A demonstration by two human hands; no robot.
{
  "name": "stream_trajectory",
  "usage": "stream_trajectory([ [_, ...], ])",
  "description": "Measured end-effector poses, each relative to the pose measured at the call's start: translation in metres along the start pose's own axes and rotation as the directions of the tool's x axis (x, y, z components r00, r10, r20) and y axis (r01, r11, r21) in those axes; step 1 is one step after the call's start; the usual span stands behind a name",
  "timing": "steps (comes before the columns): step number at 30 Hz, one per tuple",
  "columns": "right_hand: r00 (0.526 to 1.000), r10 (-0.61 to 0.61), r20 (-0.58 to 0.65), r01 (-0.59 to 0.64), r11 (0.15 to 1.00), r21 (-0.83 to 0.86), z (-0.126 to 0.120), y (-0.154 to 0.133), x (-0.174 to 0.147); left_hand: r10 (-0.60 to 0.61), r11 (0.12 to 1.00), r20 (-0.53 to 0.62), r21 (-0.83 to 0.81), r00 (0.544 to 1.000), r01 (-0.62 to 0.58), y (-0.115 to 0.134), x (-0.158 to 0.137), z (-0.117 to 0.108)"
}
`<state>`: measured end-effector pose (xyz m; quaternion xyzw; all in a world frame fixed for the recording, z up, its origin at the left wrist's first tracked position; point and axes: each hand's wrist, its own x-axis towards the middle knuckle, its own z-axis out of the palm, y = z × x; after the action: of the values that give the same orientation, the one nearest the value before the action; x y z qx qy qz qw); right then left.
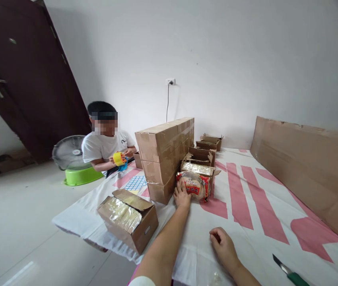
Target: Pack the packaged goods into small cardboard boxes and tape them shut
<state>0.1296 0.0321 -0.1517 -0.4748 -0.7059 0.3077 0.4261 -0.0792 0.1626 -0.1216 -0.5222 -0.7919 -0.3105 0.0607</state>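
My left hand [182, 195] is closed on the left edge of a clear and red food packet [197, 186] with round, pale contents. The packet leans against an open carton [197, 169] that holds shiny wrapped packs. My right hand [224, 248] rests nearer to me over the cloth, its fingers curled and nothing visible in them. Left of my forearm sits another carton [145, 230], its flaps partly up and clear film over yellowish contents. Between the two cartons rises a stack of taped cardboard boxes [154, 149].
A green-handled knife [288, 270] lies at the front right, blade bare. Several open cartons [212, 140] line up toward the wall. A large cardboard sheet [303, 167] stands along the right. Across the table, a person [106, 143] holds a yellow tape roll [119, 159].
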Motion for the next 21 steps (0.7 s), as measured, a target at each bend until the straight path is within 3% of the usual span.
stream_trajectory([
  [6,1.0,-0.019,0.001,0.019,1.0,-0.013,0.0,0.0,0.001,-0.004,0.997,-0.007,-0.077,1.0,0.004,-0.001,-0.015,-0.003],
  [11,1.0,-0.026,0.009,0.026,1.0,-0.017,0.0,0.005,0.002,-0.017,0.992,0.058,-0.127,0.998,0.024,0.007,-0.038,-0.01],
  [13,0.999,-0.025,0.027,0.025,1.0,-0.011,-0.001,0.008,0.001,0.041,0.989,0.124,-0.147,0.991,-0.022,0.005,-0.062,-0.017],
  [15,0.998,-0.022,0.052,0.022,1.0,0.001,-0.002,0.012,0.001,0.177,0.972,0.223,-0.193,0.959,-0.135,-0.003,-0.095,-0.032],
  [17,0.996,-0.015,0.087,0.015,1.0,0.006,-0.004,0.015,0.0,0.38,0.911,0.3,-0.283,0.875,-0.299,-0.018,-0.132,-0.059],
  [18,0.995,-0.009,0.103,0.009,1.0,0.001,-0.004,0.016,0.0,0.529,0.835,0.307,-0.357,0.791,-0.419,-0.027,-0.149,-0.076],
  [19,0.993,-0.002,0.114,0.003,1.0,-0.01,-0.004,0.017,0.0,0.753,0.644,0.232,-0.45,0.616,-0.618,-0.038,-0.162,-0.096],
  [20,0.993,0.007,0.119,-0.004,1.0,-0.026,-0.004,0.017,0.0,0.852,0.496,0.099,-0.465,0.514,-0.734,-0.05,-0.172,-0.116],
  [21,0.993,0.016,0.118,-0.011,0.999,-0.044,-0.004,0.017,-0.001,0.871,0.431,-0.037,-0.421,0.49,-0.798,-0.063,-0.175,-0.137],
])
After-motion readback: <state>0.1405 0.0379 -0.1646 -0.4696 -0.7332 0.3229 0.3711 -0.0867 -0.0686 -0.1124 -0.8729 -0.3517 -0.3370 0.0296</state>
